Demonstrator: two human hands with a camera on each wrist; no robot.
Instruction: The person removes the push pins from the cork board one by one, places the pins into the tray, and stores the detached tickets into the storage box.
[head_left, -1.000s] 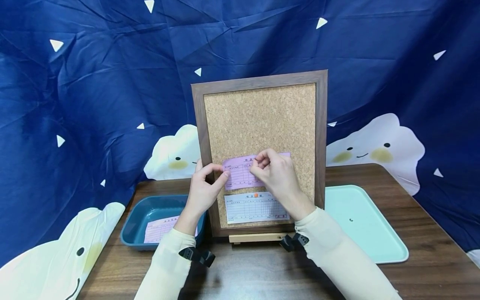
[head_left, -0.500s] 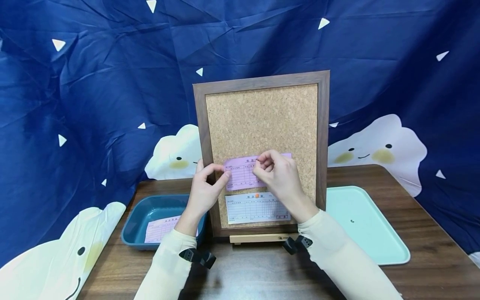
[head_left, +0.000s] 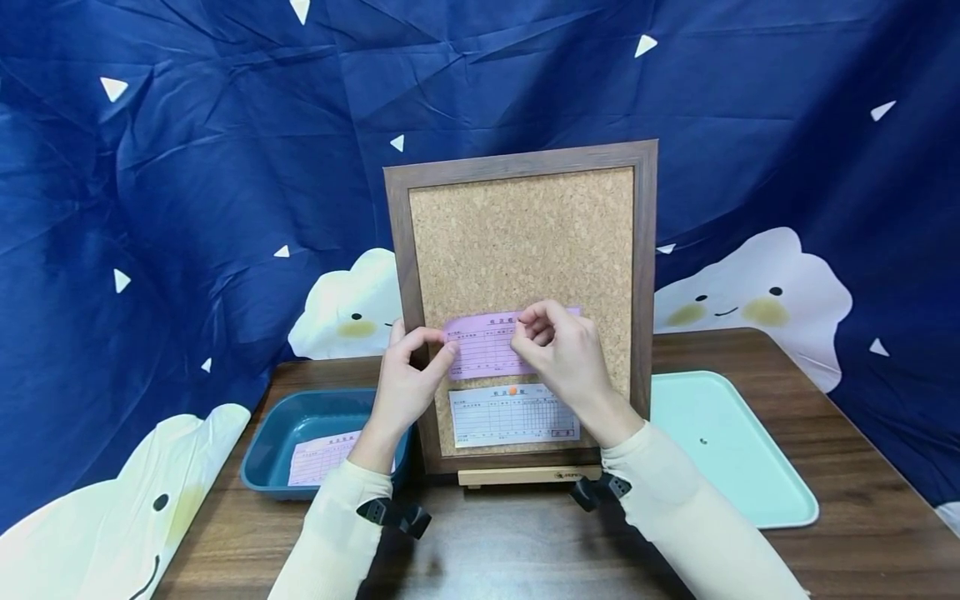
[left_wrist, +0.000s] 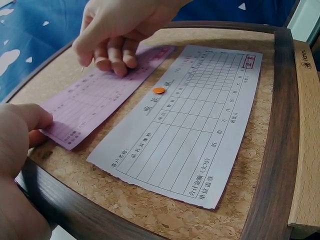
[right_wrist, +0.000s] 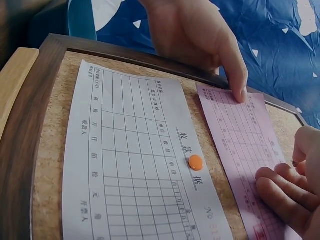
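Observation:
A cork board (head_left: 525,242) in a dark wood frame stands upright. My left hand (head_left: 408,371) holds the left edge of a pink receipt slip (head_left: 476,354) between thumb and forefinger, its other fingers by the frame's left side. Over the slip's upper part, my right hand (head_left: 566,354) pinches a thumbtack; its thin point (left_wrist: 83,68) shows at the fingertips in the left wrist view, and its head is hidden by the fingers. Below the pink slip, a white receipt slip (head_left: 487,421) lies flat on the cork, with an orange thumbtack (right_wrist: 196,162) near its top edge.
To the left sits a blue basin (head_left: 258,454) with another pink slip (head_left: 318,458) inside. A mint-green tray (head_left: 738,467) bearing a small dark mark lies on the right. The board rests on a wooden stand (head_left: 517,477), and a blue cloth (head_left: 225,167) hangs behind.
My right hand has shifted slightly to the right over the pink slip, uncovering a little more of its print. My left hand keeps its hold on the edge.

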